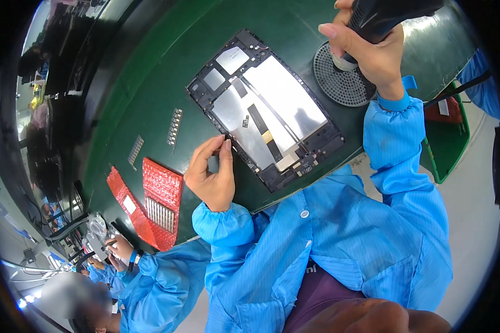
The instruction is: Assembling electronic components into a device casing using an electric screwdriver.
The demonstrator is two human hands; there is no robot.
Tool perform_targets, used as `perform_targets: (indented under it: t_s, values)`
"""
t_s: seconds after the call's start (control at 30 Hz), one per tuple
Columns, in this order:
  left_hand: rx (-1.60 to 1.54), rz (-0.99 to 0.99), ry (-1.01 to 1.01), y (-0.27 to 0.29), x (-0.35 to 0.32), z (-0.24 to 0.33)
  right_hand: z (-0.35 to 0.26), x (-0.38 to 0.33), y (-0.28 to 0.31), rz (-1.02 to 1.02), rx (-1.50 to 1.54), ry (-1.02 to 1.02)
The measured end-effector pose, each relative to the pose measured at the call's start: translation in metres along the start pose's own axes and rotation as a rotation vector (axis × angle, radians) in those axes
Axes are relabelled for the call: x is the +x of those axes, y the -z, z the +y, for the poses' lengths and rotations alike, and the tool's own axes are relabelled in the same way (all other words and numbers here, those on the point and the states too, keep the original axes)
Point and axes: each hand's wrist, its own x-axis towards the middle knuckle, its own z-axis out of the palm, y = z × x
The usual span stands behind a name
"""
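An opened tablet (294, 100), with its metal plates and flex cables bare, lies at a slant on the green bench in front of me. At its left edge is my left hand (212, 176), thumb and forefinger pinched close together against the frame. Whatever may be between those fingertips is too small to make out. My right hand (380, 58) grips a thick black electric screwdriver (375, 19). Its lower end is over a round, dark screw tray (344, 83) full of small holes, right of the tablet; the tip itself is hidden.
Left of the tablet lie two strips of small parts (174, 129). Closer to me on the left are red bubble-wrap bags (164, 183), with a ribbed metallic piece (160, 214) on one. A green bin (447, 147) stands beyond the right edge. A co-worker in blue (164, 286) works at lower left.
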Motion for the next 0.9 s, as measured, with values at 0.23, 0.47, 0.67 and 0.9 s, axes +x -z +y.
perform_targets:
  t_s: [0.23, 0.47, 0.67, 0.9]
  values:
    - [0.055, -0.017, 0.010, 0.008, 0.002, -0.003, 0.003, 0.001, -0.005, -0.012, -0.069, 0.016]
    - [0.124, -0.264, -0.040, -0.002, 0.041, 0.022, 0.008, 0.001, 0.021, -0.152, -0.167, 0.292]
    - [0.357, -0.558, -0.065, -0.014, 0.073, 0.025, 0.002, -0.003, 0.012, -0.185, -0.118, 0.305]
    - [0.260, -0.656, -0.248, -0.008, 0.069, 0.005, -0.012, -0.010, 0.002, -0.181, -0.108, 0.269]
